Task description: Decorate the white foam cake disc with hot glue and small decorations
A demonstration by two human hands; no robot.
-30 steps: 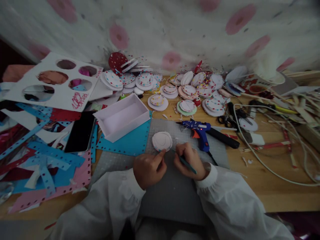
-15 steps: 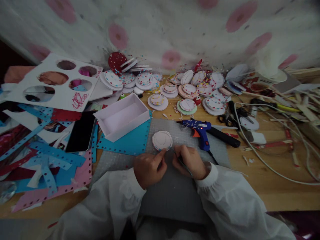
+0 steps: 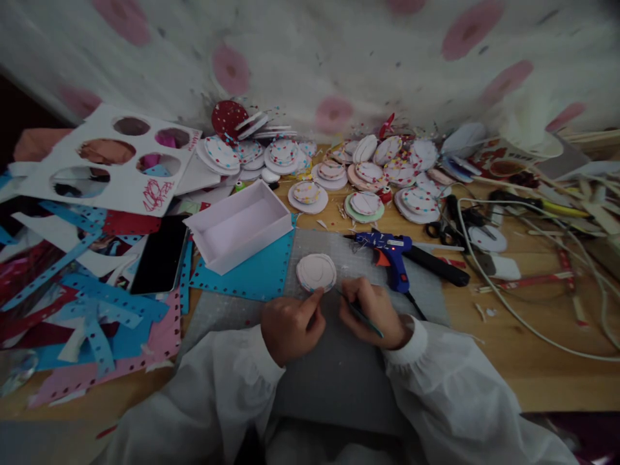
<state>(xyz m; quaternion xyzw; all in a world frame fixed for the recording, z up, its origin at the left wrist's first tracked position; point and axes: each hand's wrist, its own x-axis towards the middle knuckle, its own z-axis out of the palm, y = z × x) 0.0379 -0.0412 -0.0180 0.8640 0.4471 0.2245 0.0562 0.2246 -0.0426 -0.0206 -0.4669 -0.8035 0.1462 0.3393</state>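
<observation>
A small round white paper disc [image 3: 316, 271] with colored specks along its rim lies on the grey cutting mat [image 3: 334, 394]. A round outline shows on its top. My left hand [image 3: 292, 326] is closed, its index fingertip at the disc's near edge and the thumb tucked below. In my right hand [image 3: 371, 312] is a slim dark green tool [image 3: 371, 324], its back end sticking out toward my wrist. The tool's front end points toward the disc's right edge, too small to make out. Just beyond the right hand rests a blue hot glue gun [image 3: 392, 248], its red light on.
A white open box [image 3: 242, 226] stands on a blue sheet [image 3: 242, 281]. Behind are several layered paper discs [image 3: 371, 173]. At left are a phone [image 3: 159, 255], paper strips [image 3: 97, 303] and a holed white board [image 3: 46, 165]. A white cable [image 3: 513, 329] loops at right.
My right hand has shifted slightly right and the tool has turned, showing more of its back end. The left hand keeps its place at the disc. The whole view has shifted a little.
</observation>
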